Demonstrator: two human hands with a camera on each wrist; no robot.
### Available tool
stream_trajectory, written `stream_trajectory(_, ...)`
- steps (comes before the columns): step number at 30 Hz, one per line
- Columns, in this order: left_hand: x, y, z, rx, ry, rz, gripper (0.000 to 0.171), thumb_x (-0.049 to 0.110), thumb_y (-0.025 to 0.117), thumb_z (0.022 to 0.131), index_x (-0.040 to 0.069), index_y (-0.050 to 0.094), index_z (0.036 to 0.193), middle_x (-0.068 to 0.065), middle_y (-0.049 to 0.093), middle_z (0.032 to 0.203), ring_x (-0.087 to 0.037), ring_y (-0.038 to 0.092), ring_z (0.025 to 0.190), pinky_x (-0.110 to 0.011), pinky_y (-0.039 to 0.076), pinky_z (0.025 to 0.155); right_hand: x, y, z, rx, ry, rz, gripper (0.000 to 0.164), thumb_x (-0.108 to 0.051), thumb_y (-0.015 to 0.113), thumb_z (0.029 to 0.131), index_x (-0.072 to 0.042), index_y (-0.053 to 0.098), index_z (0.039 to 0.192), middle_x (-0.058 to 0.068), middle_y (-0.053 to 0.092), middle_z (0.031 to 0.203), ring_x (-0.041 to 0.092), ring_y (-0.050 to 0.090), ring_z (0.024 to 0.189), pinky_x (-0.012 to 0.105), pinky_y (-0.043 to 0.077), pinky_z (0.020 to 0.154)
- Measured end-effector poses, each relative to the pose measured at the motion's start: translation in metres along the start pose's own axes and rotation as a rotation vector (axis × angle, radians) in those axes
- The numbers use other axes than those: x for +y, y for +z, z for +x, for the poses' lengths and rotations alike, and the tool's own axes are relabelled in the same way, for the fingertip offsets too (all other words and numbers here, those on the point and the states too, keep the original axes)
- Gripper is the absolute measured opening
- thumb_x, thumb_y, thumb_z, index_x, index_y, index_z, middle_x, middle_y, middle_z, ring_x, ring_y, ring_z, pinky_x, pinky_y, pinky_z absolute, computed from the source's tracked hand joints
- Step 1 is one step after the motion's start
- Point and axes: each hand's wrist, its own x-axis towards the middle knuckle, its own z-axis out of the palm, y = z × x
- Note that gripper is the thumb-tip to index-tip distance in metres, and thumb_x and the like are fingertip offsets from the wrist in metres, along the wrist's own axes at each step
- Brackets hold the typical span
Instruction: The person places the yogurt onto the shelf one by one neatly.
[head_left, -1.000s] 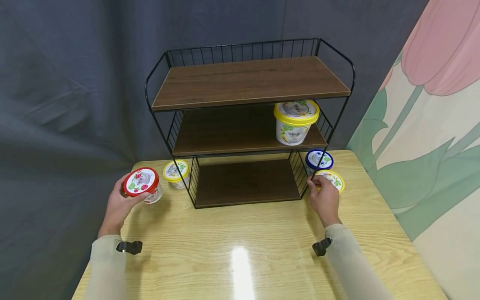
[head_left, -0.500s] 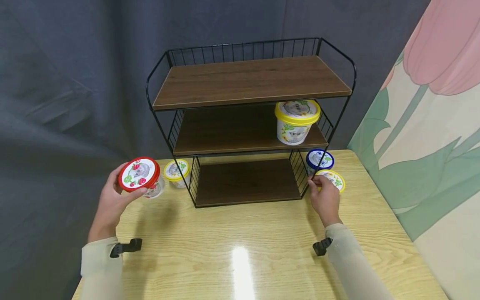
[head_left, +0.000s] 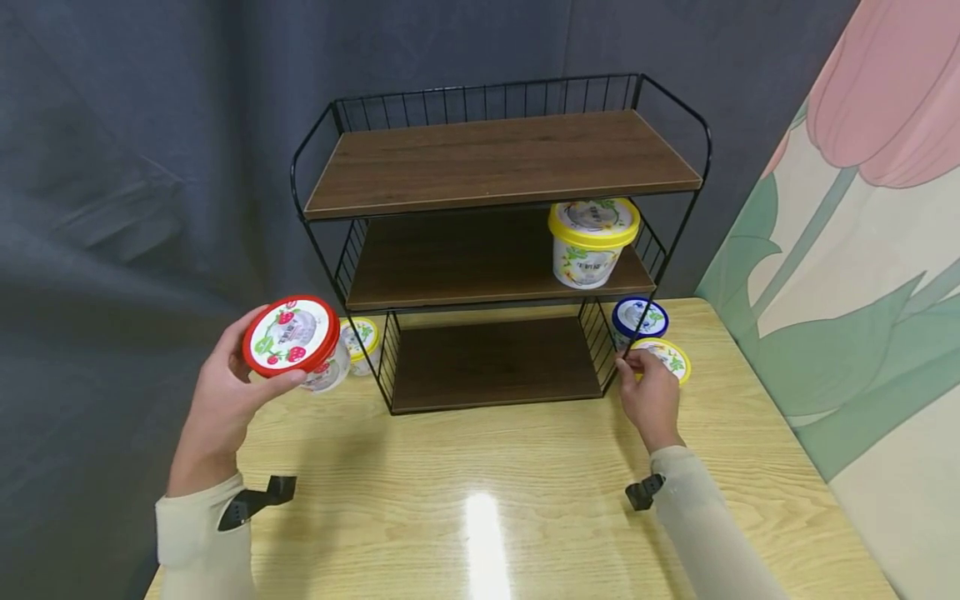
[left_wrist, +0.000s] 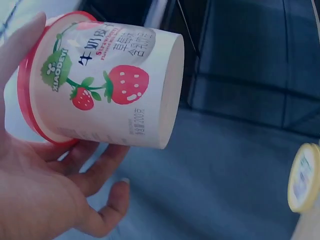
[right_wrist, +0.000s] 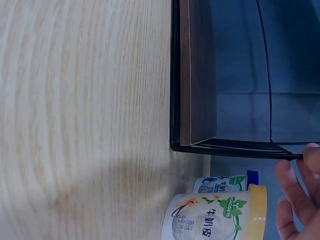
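Dark grey curtain cloth hung behind a pale wooden worktop (head_left: 525, 483), with a wall mural of pink tulips and green leaves (head_left: 862, 208) at the right. At the back of the worktop stood a black wire rack with three brown wooden shelves (head_left: 495, 167).

Your left hand (head_left: 217, 408) held a red-lidded white strawberry yoghurt cup (head_left: 294, 340), lifted clear of the worktop and tilted, at the left of the rack. Your fingers (left_wrist: 100, 165) and thumb were curled round its rim and side; the left wrist view showed its strawberry print and bare base. Just behind it, on the worktop beside the rack's left leg, stood a small yellow-lidded white cup (head_left: 362, 343), partly hidden by the held cup.

Your right hand (head_left: 648, 396) rested on a second small yellow-lidded white cup (head_left: 666, 358) standing on the worktop at the rack's right foot, fingertips on its lid edge; whether they gripped it could not be told. Directly behind that cup stood a blue-lidded white cup (head_left: 637, 321).

On the middle shelf, at its right end, sat a large yellow-lidded white tub (head_left: 592, 242), upright.
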Motion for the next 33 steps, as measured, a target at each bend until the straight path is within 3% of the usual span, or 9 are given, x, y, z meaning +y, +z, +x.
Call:
stream_trajectory(4,0.016,0.013,0.001,-0.036,0.020,-0.005,0.084,0.006,0.077,0.084,0.019,0.033,0.154,0.006,0.044,0.137,-0.015,0.041,0.120,-0.013,0.056,0.078,-0.001,0.000,0.000,-0.012,0.005,0.004,0.016,-0.012,0.065,0.096,0.002,0.068,0.103,0.023,0.073,0.103,0.039,0.070,0.094,0.052,0.055,0.086)
stream_trajectory(9,0.032,0.027,0.003,-0.086,0.030,-0.088,0.082,0.003,0.077,0.084,0.017,0.034,0.152,0.003,0.046,0.136,-0.017,0.044,0.119,-0.016,0.058,0.079,-0.004,0.000,0.000,-0.020,0.003,0.007,0.017,-0.013,0.065,0.096,0.002,0.068,0.103,0.023,0.073,0.103,0.040,0.070,0.094,0.052,0.054,0.086)
stream_trajectory(19,0.061,0.063,0.025,-0.123,-0.009,-0.169,0.083,0.006,0.078,0.084,0.015,0.034,0.153,-0.003,0.046,0.138,-0.021,0.046,0.120,-0.017,0.057,0.084,0.000,-0.001,0.000,-0.005,0.005,-0.003,0.016,-0.012,0.064,0.097,0.002,0.068,0.104,0.023,0.073,0.104,0.040,0.070,0.094,0.052,0.054,0.086)
stream_trajectory(27,0.078,0.087,0.037,-0.170,-0.076,-0.117,0.085,0.022,0.081,0.083,0.023,0.033,0.153,-0.003,0.045,0.143,-0.022,0.043,0.126,-0.020,0.056,0.088,0.000,-0.001,-0.002,-0.012,0.012,-0.012,0.016,-0.012,0.064,0.097,0.002,0.069,0.105,0.023,0.073,0.104,0.040,0.070,0.095,0.052,0.054,0.087)
stream_trajectory(33,0.090,0.095,0.041,-0.177,-0.054,-0.090,0.089,0.026,0.084,0.080,0.028,0.033,0.152,-0.001,0.048,0.143,-0.021,0.046,0.126,-0.027,0.056,0.092,-0.001,-0.002,-0.001,-0.010,0.003,-0.012,0.016,-0.012,0.063,0.097,0.002,0.069,0.105,0.023,0.073,0.103,0.039,0.070,0.095,0.052,0.054,0.086)
